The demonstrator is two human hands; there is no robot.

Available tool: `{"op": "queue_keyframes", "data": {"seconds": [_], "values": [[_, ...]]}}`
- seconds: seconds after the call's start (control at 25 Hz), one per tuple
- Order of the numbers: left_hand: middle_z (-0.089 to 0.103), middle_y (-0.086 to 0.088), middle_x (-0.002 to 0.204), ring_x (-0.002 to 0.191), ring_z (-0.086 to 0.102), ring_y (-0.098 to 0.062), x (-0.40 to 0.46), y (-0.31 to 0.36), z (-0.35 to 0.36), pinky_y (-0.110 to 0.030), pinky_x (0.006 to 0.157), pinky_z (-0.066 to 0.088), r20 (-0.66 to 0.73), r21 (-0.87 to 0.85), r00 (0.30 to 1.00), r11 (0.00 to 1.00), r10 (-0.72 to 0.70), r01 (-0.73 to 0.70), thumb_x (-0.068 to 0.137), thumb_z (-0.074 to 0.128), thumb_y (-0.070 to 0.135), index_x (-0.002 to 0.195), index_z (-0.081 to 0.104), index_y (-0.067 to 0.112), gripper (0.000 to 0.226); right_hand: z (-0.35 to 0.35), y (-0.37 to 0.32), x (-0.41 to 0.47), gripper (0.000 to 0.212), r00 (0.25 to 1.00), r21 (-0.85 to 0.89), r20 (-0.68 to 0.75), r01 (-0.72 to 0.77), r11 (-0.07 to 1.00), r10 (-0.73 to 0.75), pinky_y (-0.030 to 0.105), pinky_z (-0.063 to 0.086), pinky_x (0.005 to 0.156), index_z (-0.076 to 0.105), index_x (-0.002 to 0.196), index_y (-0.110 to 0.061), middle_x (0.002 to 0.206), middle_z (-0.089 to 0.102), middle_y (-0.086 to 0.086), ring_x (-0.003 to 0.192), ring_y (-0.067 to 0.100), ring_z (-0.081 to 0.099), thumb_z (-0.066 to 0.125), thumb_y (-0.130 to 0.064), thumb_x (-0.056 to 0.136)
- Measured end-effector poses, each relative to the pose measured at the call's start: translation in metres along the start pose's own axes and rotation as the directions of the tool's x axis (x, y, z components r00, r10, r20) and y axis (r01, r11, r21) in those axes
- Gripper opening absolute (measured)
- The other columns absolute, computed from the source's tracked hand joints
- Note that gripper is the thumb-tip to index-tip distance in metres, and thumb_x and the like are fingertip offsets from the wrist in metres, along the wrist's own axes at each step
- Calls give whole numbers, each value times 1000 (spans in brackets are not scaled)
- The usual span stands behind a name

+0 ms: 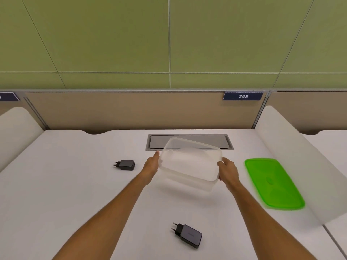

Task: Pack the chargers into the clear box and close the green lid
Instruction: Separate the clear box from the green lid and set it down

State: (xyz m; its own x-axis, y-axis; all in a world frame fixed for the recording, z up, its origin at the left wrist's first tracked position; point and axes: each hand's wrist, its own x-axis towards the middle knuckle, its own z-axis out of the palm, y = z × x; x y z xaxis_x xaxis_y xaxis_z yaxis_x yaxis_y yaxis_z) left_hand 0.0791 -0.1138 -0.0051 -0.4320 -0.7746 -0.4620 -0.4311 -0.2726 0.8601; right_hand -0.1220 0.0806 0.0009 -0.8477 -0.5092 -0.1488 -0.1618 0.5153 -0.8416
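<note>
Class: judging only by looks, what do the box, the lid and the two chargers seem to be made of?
Clear box: probably thin frosted plastic; the desk shows through it.
Green lid: likely glossy translucent plastic with a moulded rim.
Far charger and near charger: apparently dark matte hard plastic, with seemingly metal plug pins.

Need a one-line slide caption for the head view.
Both hands, left hand and right hand, hold the empty clear box; two chargers and green lid lie outside.
</note>
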Motion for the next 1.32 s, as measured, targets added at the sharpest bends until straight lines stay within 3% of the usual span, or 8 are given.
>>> {"op": "queue_keyframes", "data": {"seconds": [0.16,0.24,0.32,0.44,0.64,0.76,0.92,1.32], "values": [[62,-7,117,106,59,-24,-3,-9,-8,-33,85,48,-34,-148,999,988,-38,32,98,31,50,109,60,11,49,6,-10,18,30,999,-113,8,53,992,-52,33,42,70,64,74,-15,75,62,6,75,29,54,47,-31,94],[65,-8,112,102,61,-25,-5,-17,-8,-32,80,50,-61,-184,997,982,-55,43,98,33,49,107,62,9,51,10,-13,24,45,998,-168,-3,68,983,-70,31,36,64,51,55,-18,64,56,3,72,29,51,47,-36,96],[65,-8,110,97,62,-24,-5,-24,-7,-31,77,51,-86,-209,994,977,-64,44,97,35,49,102,62,10,47,15,-14,28,50,998,-217,-4,66,974,-69,30,34,62,42,50,-20,59,52,1,70,29,50,46,-38,97],[64,-8,111,90,62,-22,-2,-33,-6,-34,83,54,-116,-217,991,976,-62,35,96,37,50,102,61,12,46,23,-8,32,49,998,-251,-1,55,966,-57,29,36,65,45,52,-18,63,55,3,70,30,52,45,-39,97],[62,-6,116,88,63,-21,3,-43,0,-42,98,49,-137,-158,990,987,-42,20,95,35,53,108,60,15,48,32,5,35,38,1000,-241,4,25,970,-25,28,40,69,68,80,-13,75,63,7,73,29,56,47,-40,97],[63,-6,117,95,63,-22,5,-43,5,-42,99,48,-118,-142,992,990,-33,16,95,34,53,116,60,14,52,33,7,36,40,1000,-227,-25,7,974,-13,29,40,68,58,67,-16,71,61,7,72,29,56,47,-40,97],[63,-6,112,93,62,-20,4,-44,8,-42,99,47,-108,-120,994,993,-22,8,94,35,53,102,59,18,43,30,8,38,50,999,-222,-54,-14,975,2,30,38,62,43,52,-18,56,51,2,65,30,52,47,-38,97],[63,-3,106,99,61,-22,-2,-60,10,-44,100,47,-62,-32,998,999,10,-12,94,36,55,90,59,27,37,33,12,46,40,999,-247,-23,-37,968,32,29,39,65,60,69,-9,68,60,9,71,31,55,50,-35,97]]}}
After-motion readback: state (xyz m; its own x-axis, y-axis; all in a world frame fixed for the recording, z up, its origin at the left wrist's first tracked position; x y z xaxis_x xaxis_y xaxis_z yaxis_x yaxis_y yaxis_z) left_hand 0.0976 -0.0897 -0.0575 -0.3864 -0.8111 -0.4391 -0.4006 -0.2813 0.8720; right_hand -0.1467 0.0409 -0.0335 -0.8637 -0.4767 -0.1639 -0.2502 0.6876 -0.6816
